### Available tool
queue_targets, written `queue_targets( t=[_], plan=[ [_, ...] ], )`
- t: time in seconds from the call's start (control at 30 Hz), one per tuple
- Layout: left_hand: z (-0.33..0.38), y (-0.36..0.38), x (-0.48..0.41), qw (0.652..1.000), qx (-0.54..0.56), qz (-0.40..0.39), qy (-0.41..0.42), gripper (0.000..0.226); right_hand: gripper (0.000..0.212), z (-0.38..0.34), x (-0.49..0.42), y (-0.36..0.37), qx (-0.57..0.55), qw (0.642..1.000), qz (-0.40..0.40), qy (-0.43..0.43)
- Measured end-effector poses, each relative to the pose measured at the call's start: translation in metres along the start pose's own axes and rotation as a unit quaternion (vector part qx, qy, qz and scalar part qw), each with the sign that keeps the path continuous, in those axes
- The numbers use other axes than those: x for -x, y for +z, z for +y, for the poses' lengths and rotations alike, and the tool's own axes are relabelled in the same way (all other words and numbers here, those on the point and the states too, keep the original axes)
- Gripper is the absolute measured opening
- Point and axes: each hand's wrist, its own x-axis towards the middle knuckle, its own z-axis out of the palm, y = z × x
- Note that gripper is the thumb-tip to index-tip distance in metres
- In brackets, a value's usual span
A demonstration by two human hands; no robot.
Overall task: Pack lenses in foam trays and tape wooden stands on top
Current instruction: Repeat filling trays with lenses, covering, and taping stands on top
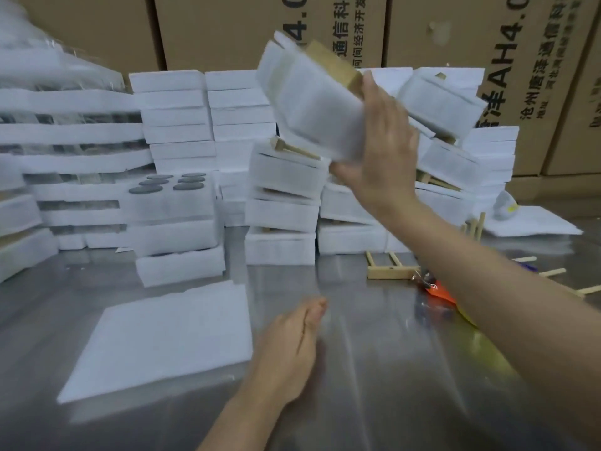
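My right hand grips a packed white foam tray with a wooden stand taped on its upper side. It holds the tray tilted in the air above a stack of finished packs. My left hand hovers low over the metal table with straight fingers and holds nothing. A flat white foam sheet lies just left of that hand. One foam tray at the left shows several dark round lenses in its holes.
Stacks of white foam trays fill the back of the table in front of brown cartons. Loose wooden stands lie at the right, beside an orange wrapper and a flat foam sheet.
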Motion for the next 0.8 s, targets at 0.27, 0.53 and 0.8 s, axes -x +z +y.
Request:
queue_targets(
  t=[0.27, 0.53, 0.8],
  plan=[
    [-0.005, -0.004, -0.005, 0.993, -0.099, -0.054, 0.030, 0.079, 0.092, 0.035, -0.063, 0.122, 0.075, 0.946, -0.308, 0.072],
    [0.000, -0.003, -0.008, 0.986, -0.139, -0.089, 0.022, 0.077, 0.089, 0.039, -0.074, 0.113, 0.047, 0.914, -0.381, 0.133],
    [0.013, -0.007, -0.002, 0.985, -0.148, -0.088, 0.017, 0.059, 0.057, -0.074, -0.016, 0.114, 0.019, 0.937, -0.246, -0.248]
  ],
)
